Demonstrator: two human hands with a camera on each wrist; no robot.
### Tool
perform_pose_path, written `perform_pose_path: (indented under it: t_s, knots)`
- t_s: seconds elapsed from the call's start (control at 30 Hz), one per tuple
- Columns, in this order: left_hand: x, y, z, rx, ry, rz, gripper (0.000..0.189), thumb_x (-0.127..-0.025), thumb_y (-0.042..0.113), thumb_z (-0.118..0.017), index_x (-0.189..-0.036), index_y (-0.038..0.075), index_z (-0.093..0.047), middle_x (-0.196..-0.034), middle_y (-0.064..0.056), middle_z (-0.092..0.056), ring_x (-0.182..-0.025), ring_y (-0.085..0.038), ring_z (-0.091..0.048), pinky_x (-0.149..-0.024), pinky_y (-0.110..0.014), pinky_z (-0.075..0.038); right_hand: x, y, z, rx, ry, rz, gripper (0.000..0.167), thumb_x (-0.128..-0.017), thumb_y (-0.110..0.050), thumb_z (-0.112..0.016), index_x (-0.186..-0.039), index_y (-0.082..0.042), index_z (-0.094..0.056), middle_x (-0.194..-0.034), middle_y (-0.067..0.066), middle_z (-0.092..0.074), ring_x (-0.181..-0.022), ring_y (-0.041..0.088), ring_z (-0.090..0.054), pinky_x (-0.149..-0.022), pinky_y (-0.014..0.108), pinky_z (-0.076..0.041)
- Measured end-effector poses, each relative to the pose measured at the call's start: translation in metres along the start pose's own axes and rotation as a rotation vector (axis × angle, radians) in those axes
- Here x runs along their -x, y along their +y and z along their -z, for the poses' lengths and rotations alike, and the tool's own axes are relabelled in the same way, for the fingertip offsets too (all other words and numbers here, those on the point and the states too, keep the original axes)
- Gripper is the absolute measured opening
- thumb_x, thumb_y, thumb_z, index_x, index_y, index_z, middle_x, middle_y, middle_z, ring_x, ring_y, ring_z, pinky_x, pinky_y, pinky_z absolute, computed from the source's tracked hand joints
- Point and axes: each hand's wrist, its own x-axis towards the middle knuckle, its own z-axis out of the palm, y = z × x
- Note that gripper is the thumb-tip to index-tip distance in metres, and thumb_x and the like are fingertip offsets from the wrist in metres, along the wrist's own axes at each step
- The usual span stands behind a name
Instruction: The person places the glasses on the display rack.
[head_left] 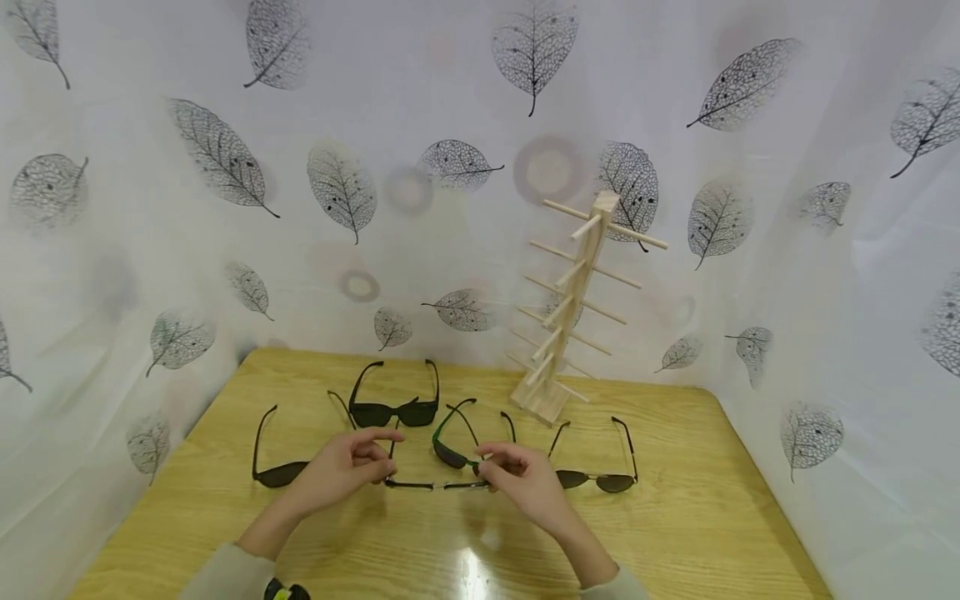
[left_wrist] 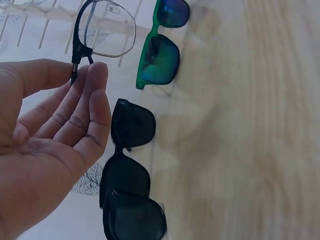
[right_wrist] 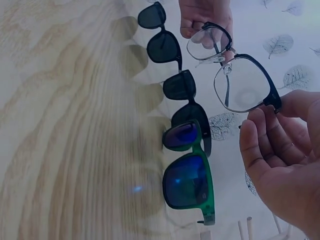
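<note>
Both hands hold a pair of clear eyeglasses (head_left: 410,485) with black upper rims, raised above the table. My left hand (head_left: 348,471) pinches one end of the frame at the hinge between thumb and fingers. At the opposite end, my right hand (head_left: 528,487) grips the other hinge; the right wrist view shows its thumb and fingers around the black corner (right_wrist: 273,96). The temples point away from me, unfolded. Just beyond the right fingers lie green-framed sunglasses (head_left: 448,454) with bluish lenses. Black sunglasses (head_left: 281,474) lie left of the left hand, partly hidden by it.
Larger black sunglasses (head_left: 371,414) sit farther back on the wooden table (head_left: 675,517). Thin-framed dark sunglasses (head_left: 615,482) lie to the right. A wooden peg rack (head_left: 581,287) stands tilted-looking at the back right, its pegs sticking out. A leaf-print curtain (head_left: 465,250) surrounds the table.
</note>
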Motion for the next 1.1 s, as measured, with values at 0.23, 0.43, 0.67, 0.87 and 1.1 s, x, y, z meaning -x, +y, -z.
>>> perform_pose_path:
  t_s: [0.23,0.43,0.67,0.87,1.1]
  knots:
    - [-0.027,0.006,-0.003,-0.007,0.013,-0.043,0.042,-0.105,0.016,-0.067,-0.144,0.001,-0.06,-0.105,-0.016,-0.077,-0.09,-0.011,-0.074,-0.081,-0.037,-0.062,0.003,0.002,0.01,-0.008,0.104,0.015,0.029,-0.102,-0.014,-0.071,-0.128,-0.002,-0.073,-0.102,0.025,-0.074,-0.081,0.022,-0.073,-0.078,0.039,-0.063]
    - [-0.046,0.011,-0.01,-0.01,0.025,-0.064,0.041,-0.105,0.012,-0.065,-0.144,0.0,-0.06,-0.105,-0.014,-0.078,-0.092,-0.011,-0.074,-0.082,-0.037,-0.062,0.008,-0.001,0.019,-0.005,0.191,-0.021,0.027,-0.101,-0.015,-0.072,-0.126,-0.004,-0.074,-0.102,0.021,-0.075,-0.083,0.027,-0.074,-0.081,0.039,-0.063]
    - [-0.063,0.019,-0.016,-0.012,0.065,-0.043,0.041,-0.105,0.012,-0.065,-0.144,0.003,-0.061,-0.107,-0.022,-0.077,-0.091,-0.012,-0.073,-0.082,-0.036,-0.062,0.01,-0.004,0.027,-0.01,0.304,-0.05,0.023,-0.099,-0.012,-0.074,-0.121,-0.007,-0.076,-0.098,0.017,-0.076,-0.079,0.02,-0.073,-0.075,0.033,-0.062]
    - [-0.074,0.029,-0.018,-0.012,0.08,-0.04,0.04,-0.105,0.012,-0.065,-0.144,0.004,-0.061,-0.102,-0.011,-0.079,-0.093,-0.018,-0.073,-0.082,-0.037,-0.062,0.013,-0.005,0.032,-0.002,0.359,-0.051,0.023,-0.098,-0.015,-0.076,-0.12,-0.009,-0.077,-0.097,0.015,-0.077,-0.076,0.015,-0.072,-0.062,0.027,-0.055]
    - [-0.084,0.035,-0.021,-0.006,0.079,-0.049,0.039,-0.104,0.009,-0.064,-0.143,0.004,-0.062,-0.1,-0.011,-0.079,-0.093,-0.021,-0.074,-0.082,-0.037,-0.062,0.017,-0.007,0.033,-0.012,0.404,-0.041,0.023,-0.098,-0.014,-0.076,-0.119,-0.008,-0.077,-0.095,0.012,-0.077,-0.075,0.014,-0.071,-0.055,0.025,-0.051]
